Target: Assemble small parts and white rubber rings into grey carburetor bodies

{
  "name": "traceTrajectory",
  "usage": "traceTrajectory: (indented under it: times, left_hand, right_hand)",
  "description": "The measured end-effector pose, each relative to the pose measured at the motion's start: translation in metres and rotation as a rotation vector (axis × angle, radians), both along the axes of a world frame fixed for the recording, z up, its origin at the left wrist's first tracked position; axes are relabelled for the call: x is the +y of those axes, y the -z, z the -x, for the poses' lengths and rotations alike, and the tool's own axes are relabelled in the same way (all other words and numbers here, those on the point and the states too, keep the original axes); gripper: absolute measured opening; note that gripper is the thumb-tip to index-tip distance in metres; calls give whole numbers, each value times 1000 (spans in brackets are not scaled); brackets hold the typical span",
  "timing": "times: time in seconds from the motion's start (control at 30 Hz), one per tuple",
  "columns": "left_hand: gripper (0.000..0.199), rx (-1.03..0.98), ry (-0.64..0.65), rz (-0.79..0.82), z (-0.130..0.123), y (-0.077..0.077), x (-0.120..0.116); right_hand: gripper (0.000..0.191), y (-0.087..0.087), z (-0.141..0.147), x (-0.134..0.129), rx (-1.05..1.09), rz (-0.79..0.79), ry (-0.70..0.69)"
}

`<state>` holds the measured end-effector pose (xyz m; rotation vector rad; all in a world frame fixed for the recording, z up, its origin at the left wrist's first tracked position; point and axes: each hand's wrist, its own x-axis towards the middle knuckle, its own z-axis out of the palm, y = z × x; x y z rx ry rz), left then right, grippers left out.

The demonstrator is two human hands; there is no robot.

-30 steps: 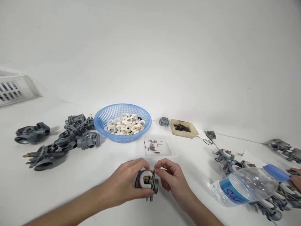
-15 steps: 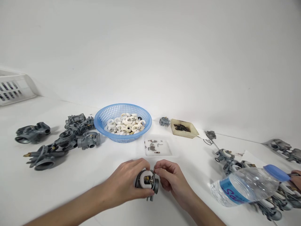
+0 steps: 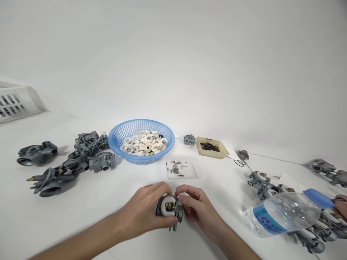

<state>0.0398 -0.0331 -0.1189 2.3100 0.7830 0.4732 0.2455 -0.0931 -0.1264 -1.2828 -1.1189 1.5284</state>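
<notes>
My left hand (image 3: 148, 206) is wrapped round a grey metal carburetor (image 3: 180, 215), thumb along the near side and fingers over the far side. A white C-shaped float (image 3: 163, 206) sits in its upturned opening, with brass parts visible inside. At the carburetor's right edge, the thumb and forefinger of my right hand (image 3: 199, 206) are bent close together. Anything small between those fingertips is hidden. Just beyond my hands lies a shallow white tray (image 3: 192, 175) with small pins (image 3: 175, 169) and other tiny metal pieces.
A blue basket (image 3: 115, 153) holds many white floats (image 3: 146, 142). Other carburetors (image 3: 51, 180) lie at left, and more (image 3: 311, 240) at right. A yellowish tray (image 3: 217, 154) contains black rings. A plastic bottle (image 3: 279, 215) stands out at right, near another person's hand (image 3: 341, 205).
My right fingertips have shifted slightly left and up at the carburetor's edge. My left hand keeps its hold, and the carburetor is almost where it was.
</notes>
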Motion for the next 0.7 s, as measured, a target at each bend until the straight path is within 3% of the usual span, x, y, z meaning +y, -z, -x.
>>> traceTrajectory:
  times: [0.27, 0.47, 0.7]
  left_hand:
    - [29, -26, -9, -8, 0, 1, 1]
    - [28, -21, -6, -20, 0, 1, 1]
    - [32, -25, -15, 22, 1, 0, 0]
  right_hand:
    - [11, -1, -1, -1, -124, -107, 16]
    - [16, 0, -3, -5, -390, -399, 28]
    - [32, 2, -3, -11, -560, -575, -54]
